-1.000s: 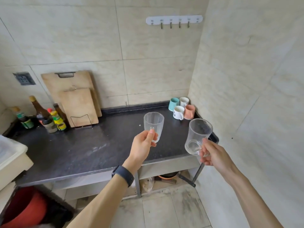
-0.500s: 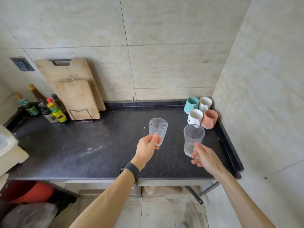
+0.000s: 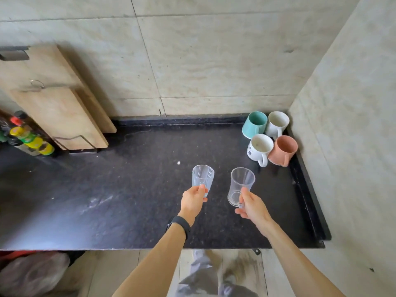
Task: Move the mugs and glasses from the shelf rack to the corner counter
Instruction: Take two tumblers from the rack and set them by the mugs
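My left hand (image 3: 192, 201) grips a clear ribbed glass (image 3: 202, 177) by its base, held upright above the dark counter (image 3: 128, 189). My right hand (image 3: 250, 205) holds a clear glass mug (image 3: 241, 185) by its handle, just right of the ribbed glass. In the far right corner stand several mugs close together: a teal mug (image 3: 255, 124), a white mug (image 3: 277, 123), a white printed mug (image 3: 258, 148) and a salmon mug (image 3: 282, 150). The shelf rack is out of view.
Two wooden cutting boards (image 3: 57, 103) lean on the back wall at the left in a wire stand. Sauce bottles (image 3: 27, 138) cluster at the far left. Tiled walls close the counter at the back and right. A raised black rim (image 3: 308, 189) runs along the right edge.
I have stepped closer and the view has tipped down. Both hands carried their glasses forward and lower over the counter, nearer to the mugs in the corner.
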`<action>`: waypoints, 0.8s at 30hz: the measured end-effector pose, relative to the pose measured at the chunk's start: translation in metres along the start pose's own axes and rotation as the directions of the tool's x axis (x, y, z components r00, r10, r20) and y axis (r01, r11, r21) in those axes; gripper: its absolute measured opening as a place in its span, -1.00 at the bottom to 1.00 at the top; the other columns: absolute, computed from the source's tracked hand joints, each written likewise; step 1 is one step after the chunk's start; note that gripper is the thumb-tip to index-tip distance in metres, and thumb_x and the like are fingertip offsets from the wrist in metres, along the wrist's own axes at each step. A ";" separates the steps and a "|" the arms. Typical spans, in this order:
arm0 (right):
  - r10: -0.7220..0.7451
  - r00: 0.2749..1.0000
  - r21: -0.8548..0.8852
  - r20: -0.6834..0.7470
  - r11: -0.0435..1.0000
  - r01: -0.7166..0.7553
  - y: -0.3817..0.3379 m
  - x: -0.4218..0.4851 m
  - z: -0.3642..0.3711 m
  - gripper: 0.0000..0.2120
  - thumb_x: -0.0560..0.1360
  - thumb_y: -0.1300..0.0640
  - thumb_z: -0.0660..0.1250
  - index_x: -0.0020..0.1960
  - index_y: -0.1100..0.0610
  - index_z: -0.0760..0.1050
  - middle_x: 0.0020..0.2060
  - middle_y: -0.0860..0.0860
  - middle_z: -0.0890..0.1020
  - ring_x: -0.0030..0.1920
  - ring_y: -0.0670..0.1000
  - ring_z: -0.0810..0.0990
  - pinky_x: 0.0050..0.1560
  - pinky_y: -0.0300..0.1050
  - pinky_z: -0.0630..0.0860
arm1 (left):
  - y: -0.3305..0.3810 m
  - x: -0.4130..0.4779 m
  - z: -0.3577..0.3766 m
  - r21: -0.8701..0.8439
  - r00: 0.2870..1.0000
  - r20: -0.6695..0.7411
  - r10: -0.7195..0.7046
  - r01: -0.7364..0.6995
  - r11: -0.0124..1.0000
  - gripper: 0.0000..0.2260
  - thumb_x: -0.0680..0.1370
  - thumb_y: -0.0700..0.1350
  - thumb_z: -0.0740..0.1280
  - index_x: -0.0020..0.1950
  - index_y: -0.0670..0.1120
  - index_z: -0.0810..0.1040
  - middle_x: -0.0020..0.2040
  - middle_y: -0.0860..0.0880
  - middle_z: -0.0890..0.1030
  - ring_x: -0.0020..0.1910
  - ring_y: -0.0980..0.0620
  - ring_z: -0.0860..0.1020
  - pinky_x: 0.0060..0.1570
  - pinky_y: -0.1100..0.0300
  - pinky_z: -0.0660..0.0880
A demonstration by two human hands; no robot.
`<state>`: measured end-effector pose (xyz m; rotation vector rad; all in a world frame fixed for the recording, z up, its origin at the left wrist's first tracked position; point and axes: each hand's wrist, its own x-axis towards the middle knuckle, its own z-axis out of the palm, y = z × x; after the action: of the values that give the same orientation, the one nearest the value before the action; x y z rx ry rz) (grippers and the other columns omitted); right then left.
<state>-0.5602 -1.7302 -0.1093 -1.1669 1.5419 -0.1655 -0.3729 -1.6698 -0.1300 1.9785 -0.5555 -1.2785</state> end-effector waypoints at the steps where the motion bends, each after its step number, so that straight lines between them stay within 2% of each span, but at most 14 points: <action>1: 0.007 1.000 0.003 -0.005 1.000 -0.007 -0.003 0.010 0.003 -0.56 0.67 -0.14 0.02 -0.16 0.14 0.43 0.06 0.06 0.63 -0.10 0.00 0.72 0.08 0.00 0.62 | 0.003 0.010 0.001 -0.011 1.000 -0.001 -0.015 0.015 1.000 -0.69 0.66 0.02 0.17 0.01 -0.10 0.65 0.03 -0.05 0.65 -0.08 0.03 0.64 -0.02 0.18 0.50; 4: 0.046 0.999 0.047 -0.013 0.998 -0.046 -0.015 0.036 0.008 -0.60 0.67 -0.10 0.06 -0.13 0.15 0.46 0.14 0.03 0.61 -0.06 -0.01 0.70 0.02 -0.10 0.61 | 0.014 0.037 0.005 -0.040 0.999 0.015 -0.045 0.045 0.998 -0.73 0.64 0.04 0.18 -0.06 0.02 0.65 0.01 -0.02 0.66 -0.01 0.04 0.65 -0.12 0.23 0.48; 7: 0.074 0.997 0.124 -0.016 0.990 -0.071 -0.028 0.061 0.012 -0.63 0.68 -0.05 0.09 -0.13 0.16 0.47 0.14 0.08 0.61 -0.02 0.01 0.69 0.11 -0.02 0.59 | 0.021 0.065 0.008 -0.057 0.998 0.040 -0.052 0.055 0.997 -0.76 0.63 0.07 0.21 -0.04 0.11 0.66 0.03 0.01 0.67 0.06 0.03 0.63 -0.04 0.21 0.51; 11: 0.061 0.998 0.145 -0.018 0.988 -0.058 -0.045 0.091 0.016 -0.64 0.68 -0.06 0.08 -0.11 0.16 0.46 0.17 0.08 0.58 0.06 0.01 0.67 0.10 -0.07 0.56 | 0.033 0.100 0.014 -0.075 0.998 0.047 -0.044 0.048 0.996 -0.80 0.63 0.06 0.24 -0.02 0.14 0.67 0.02 0.05 0.67 0.11 0.06 0.61 0.10 0.18 0.47; 15: 0.051 0.999 0.210 -0.009 0.977 -0.048 -0.062 0.127 0.016 -0.68 0.69 -0.04 0.08 -0.06 0.15 0.45 0.22 0.01 0.51 0.16 0.05 0.64 0.28 -0.02 0.50 | 0.049 0.133 0.028 -0.127 0.996 0.082 -0.020 0.031 0.991 -0.83 0.63 0.04 0.26 -0.01 0.16 0.65 0.07 0.04 0.66 0.16 0.07 0.59 0.26 0.09 0.48; 18: 0.016 1.000 0.248 -0.012 0.969 -0.013 -0.077 0.156 0.010 -0.70 0.70 -0.02 0.08 -0.03 0.15 0.44 0.23 0.01 0.49 0.18 0.06 0.63 0.34 0.04 0.48 | 0.066 0.160 0.039 -0.156 0.995 0.097 -0.002 0.017 0.988 -0.84 0.63 0.01 0.27 0.00 0.14 0.65 0.09 0.04 0.66 0.18 0.07 0.58 0.30 0.07 0.46; 22: -0.038 0.998 0.268 -0.051 0.962 0.050 -0.099 0.191 0.003 -0.67 0.71 0.00 0.04 -0.12 0.14 0.40 0.13 0.04 0.54 0.11 0.07 0.65 0.21 0.01 0.54 | 0.087 0.191 0.053 -0.171 0.995 0.095 0.029 -0.012 0.985 -0.85 0.63 0.02 0.28 -0.02 0.15 0.65 0.07 0.07 0.66 0.17 0.08 0.58 0.28 0.08 0.47; 24: -0.059 0.994 0.246 -0.087 0.966 0.079 -0.110 0.204 -0.001 -0.65 0.70 0.00 0.02 -0.15 0.14 0.39 0.03 0.03 0.55 0.07 0.09 0.66 0.16 0.08 0.56 | 0.096 0.205 0.058 -0.172 0.995 0.090 0.045 -0.028 0.985 -0.85 0.62 0.05 0.28 -0.02 0.17 0.65 0.06 0.08 0.67 0.17 0.08 0.59 0.24 0.09 0.49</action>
<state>-0.4713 -1.9346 -0.1742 -1.0245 1.5007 -0.4442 -0.3378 -1.8908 -0.1964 1.7673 -0.5072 -1.3554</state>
